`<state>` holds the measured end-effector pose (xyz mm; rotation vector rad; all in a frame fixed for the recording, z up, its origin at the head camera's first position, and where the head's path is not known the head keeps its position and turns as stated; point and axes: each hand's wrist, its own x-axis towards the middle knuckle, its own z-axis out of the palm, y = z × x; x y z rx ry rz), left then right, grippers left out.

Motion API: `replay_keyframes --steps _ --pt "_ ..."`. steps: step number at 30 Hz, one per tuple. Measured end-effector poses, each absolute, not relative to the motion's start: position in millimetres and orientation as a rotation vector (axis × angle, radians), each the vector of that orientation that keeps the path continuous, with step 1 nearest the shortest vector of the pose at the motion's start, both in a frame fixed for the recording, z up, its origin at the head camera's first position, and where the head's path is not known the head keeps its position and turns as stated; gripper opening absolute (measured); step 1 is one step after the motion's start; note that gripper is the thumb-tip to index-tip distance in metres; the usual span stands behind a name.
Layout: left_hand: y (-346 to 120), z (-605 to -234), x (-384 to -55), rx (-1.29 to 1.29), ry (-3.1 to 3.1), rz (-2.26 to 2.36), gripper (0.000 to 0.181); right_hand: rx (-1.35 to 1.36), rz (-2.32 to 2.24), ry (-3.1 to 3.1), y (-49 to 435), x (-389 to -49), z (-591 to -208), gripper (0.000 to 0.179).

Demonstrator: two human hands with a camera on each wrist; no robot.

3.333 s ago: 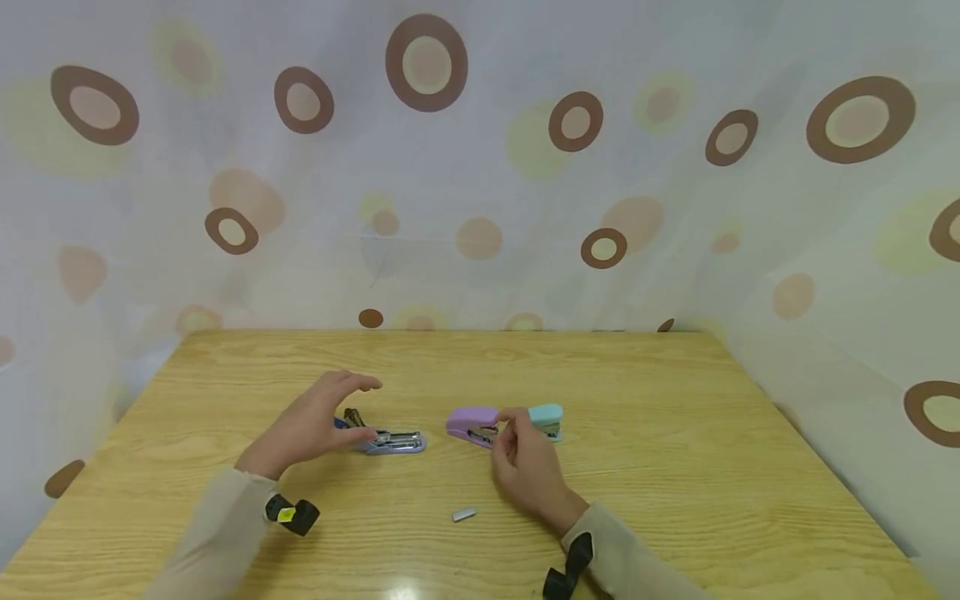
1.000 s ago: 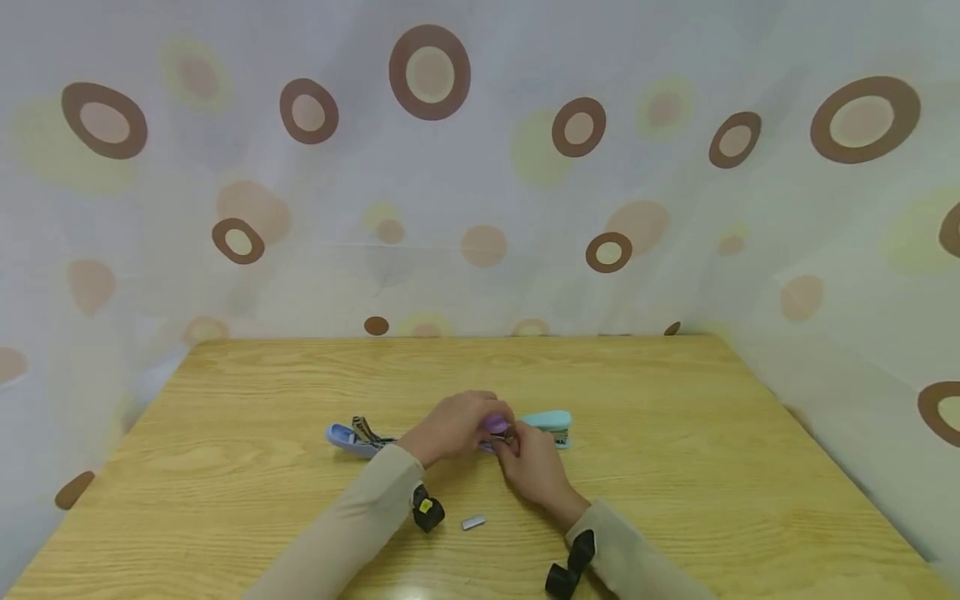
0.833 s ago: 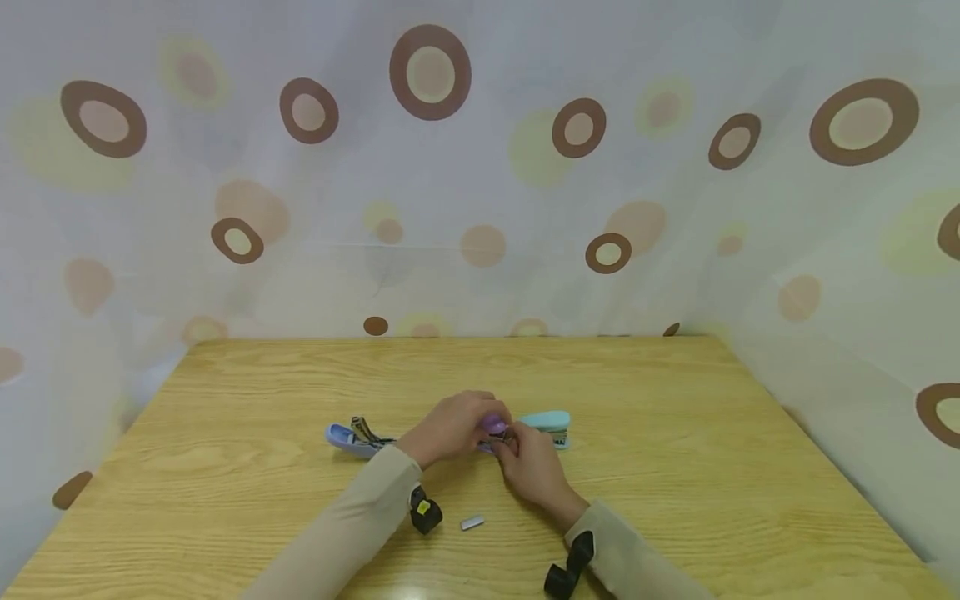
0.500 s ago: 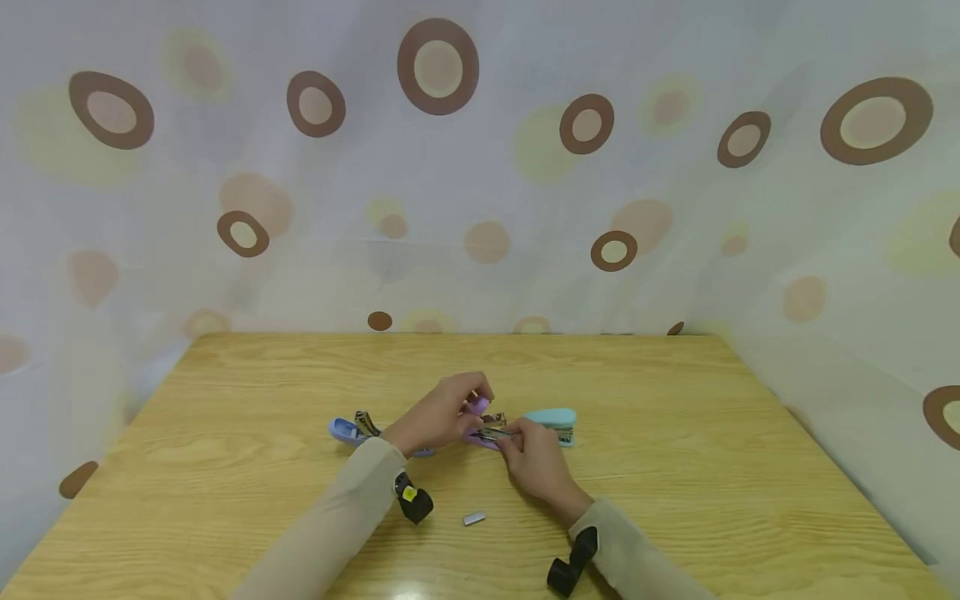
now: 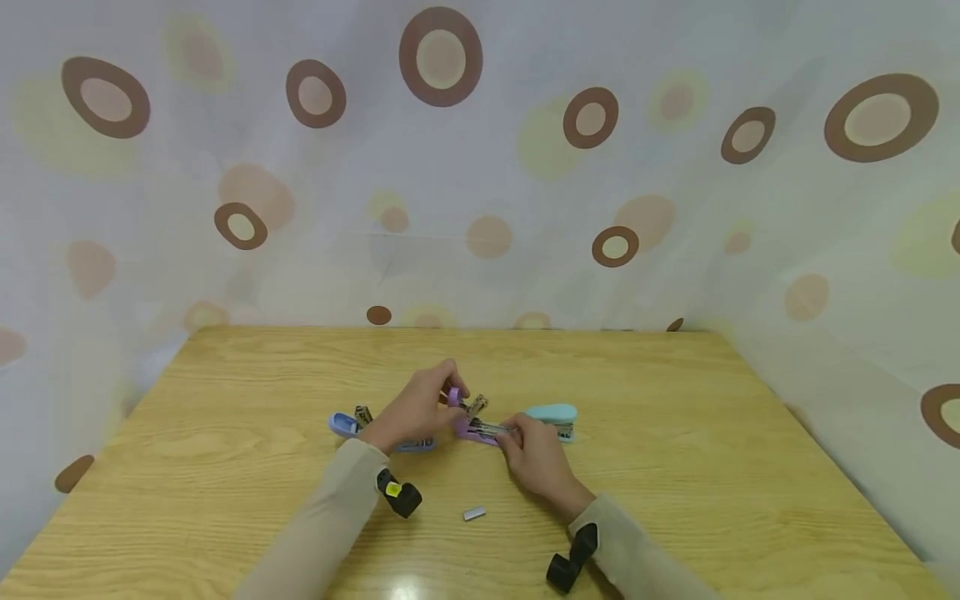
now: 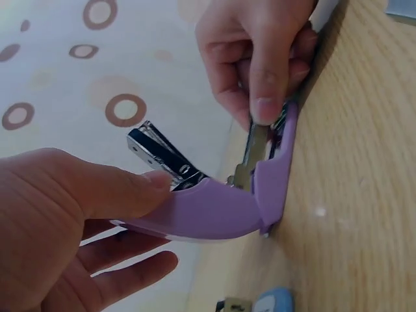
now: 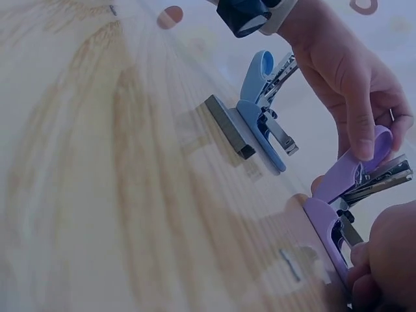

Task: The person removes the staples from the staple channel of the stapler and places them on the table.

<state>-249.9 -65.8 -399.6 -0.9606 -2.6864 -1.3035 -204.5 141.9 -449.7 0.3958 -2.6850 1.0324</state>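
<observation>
A purple stapler (image 5: 462, 427) stands on the table between the hands, its top cover (image 6: 208, 211) swung far back from the base. My left hand (image 5: 416, 407) pinches that cover between thumb and fingers. A black-and-silver metal arm (image 6: 159, 155) sticks out from inside the cover. At the front end, my right hand (image 5: 536, 458) pinches the stapler's metal staple channel (image 6: 252, 153) low over the base. The right fingers hide the stapler's tip. Behind my left wrist lies a blue stapler (image 7: 253, 91), also opened up and partly covered in the head view.
A teal stapler (image 5: 551, 412), closed, lies just behind my right hand. A short strip of staples (image 5: 474, 513) rests on the wooden table (image 5: 660, 500) nearer the front. A patterned cloth (image 5: 480, 167) hangs behind the table.
My left hand has gone from beside the blue stapler to the purple one, then drawn its cover up and back leftward, opening it wide. My right hand has stayed at the purple stapler's front.
</observation>
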Motion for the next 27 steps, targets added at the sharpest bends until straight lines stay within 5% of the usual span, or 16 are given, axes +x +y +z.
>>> replay_keyframes --steps 16,27 --pt "-86 -395 -250 -0.974 -2.87 -0.99 0.042 0.439 0.818 -2.742 141 -204 -446 0.009" --pt "-71 -392 -256 -1.187 -2.919 -0.821 0.036 0.512 0.715 -2.671 142 -208 -453 0.009"
